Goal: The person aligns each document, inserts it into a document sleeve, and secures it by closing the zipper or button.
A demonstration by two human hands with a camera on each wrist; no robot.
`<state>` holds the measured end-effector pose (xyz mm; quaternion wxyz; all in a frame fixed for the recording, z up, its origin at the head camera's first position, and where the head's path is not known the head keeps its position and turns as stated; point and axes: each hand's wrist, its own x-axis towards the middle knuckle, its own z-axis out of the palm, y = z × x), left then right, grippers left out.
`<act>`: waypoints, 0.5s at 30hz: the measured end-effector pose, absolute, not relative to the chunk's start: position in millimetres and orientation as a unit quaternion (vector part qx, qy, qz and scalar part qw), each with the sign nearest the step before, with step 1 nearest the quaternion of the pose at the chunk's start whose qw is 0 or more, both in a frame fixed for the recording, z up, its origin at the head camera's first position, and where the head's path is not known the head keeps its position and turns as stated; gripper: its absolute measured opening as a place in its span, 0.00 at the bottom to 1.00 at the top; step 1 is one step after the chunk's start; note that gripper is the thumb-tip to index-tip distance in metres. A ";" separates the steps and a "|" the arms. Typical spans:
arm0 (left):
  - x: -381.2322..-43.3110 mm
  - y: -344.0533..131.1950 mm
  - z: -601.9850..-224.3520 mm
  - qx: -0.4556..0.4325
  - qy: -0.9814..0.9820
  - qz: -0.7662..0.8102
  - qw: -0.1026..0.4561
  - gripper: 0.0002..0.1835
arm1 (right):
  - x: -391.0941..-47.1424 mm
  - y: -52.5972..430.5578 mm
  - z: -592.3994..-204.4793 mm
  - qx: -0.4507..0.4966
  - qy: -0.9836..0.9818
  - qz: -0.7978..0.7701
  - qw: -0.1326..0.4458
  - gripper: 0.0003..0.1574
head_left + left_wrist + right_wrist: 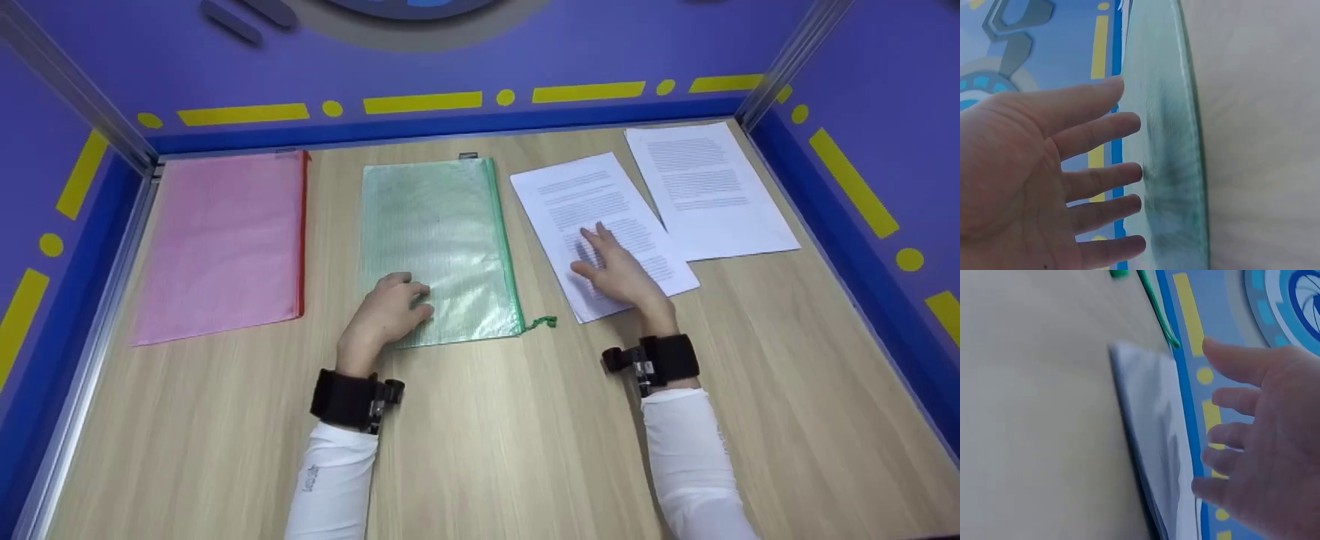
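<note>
Over the lower left part of a green mesh zipper pouch (431,217) is my left hand (386,311). In the left wrist view its fingers (1103,174) are spread, with nothing between them, and the pouch (1171,140) lies just past the fingertips. My right hand (622,274) is above a tilted stack of printed paper (577,191), fingers apart and holding nothing. The right wrist view shows the stack's white corner (1145,382) beyond those fingers (1230,433). Whether either hand touches what lies under it, I cannot tell.
A pink mesh zipper pouch (225,240) with a red zipper lies at the left. Another printed paper stack (739,217) is at the far right, its left edge against the tilted stack. A green cord (541,322) trails from the green pouch. Purple-blue panels (420,67) enclose the wooden table (480,450).
</note>
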<state>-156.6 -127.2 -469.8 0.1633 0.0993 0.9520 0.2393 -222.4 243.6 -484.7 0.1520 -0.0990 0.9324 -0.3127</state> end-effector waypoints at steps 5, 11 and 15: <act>-164.6 -97.8 -462.1 0.148 0.955 0.200 0.163 0.25 | -227.0 276.6 -483.7 -0.025 0.951 -0.279 0.130 0.43; -174.7 -57.0 -455.9 0.213 0.955 0.160 0.130 0.25 | -227.9 296.9 -483.7 0.041 0.954 -0.260 0.144 0.50; -179.5 -31.1 -455.3 0.253 0.949 0.127 0.141 0.27 | -226.3 302.2 -487.2 0.059 0.953 -0.247 0.168 0.53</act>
